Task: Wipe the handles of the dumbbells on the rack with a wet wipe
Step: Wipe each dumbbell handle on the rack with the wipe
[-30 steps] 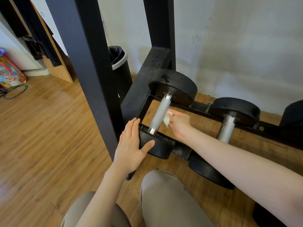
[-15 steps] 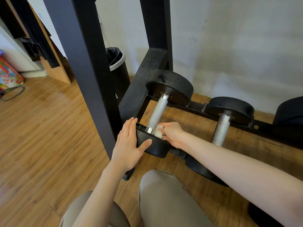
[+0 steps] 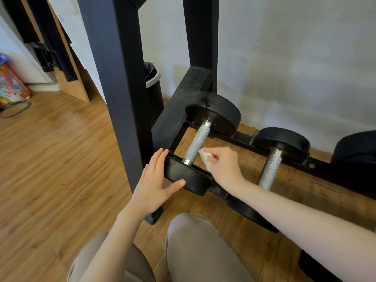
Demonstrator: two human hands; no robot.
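Head view. My left hand (image 3: 155, 183) lies flat, fingers straight and together, against the near black weight plate (image 3: 186, 178) of the leftmost dumbbell, the thumb spread along the plate's lower edge. My right hand (image 3: 223, 166) pinches a folded white wet wipe (image 3: 204, 158) between thumb and fingertips; the wipe sits against the right side of that dumbbell's knurled metal handle (image 3: 196, 144), toward its near end. The dumbbell rests across the lowest rails of the black rack (image 3: 120, 78), its far plate (image 3: 215, 112) close to the wall. A second dumbbell's handle (image 3: 270, 168) lies to the right on the same rails, untouched by either hand. Part of a third dark plate (image 3: 356, 145) shows at the right edge. A black bin with a grey rim (image 3: 153, 82) stands behind the rack upright. The wooden floor (image 3: 50, 159) runs under it all. My knees, in beige trousers (image 3: 199, 251), fill the lower frame.
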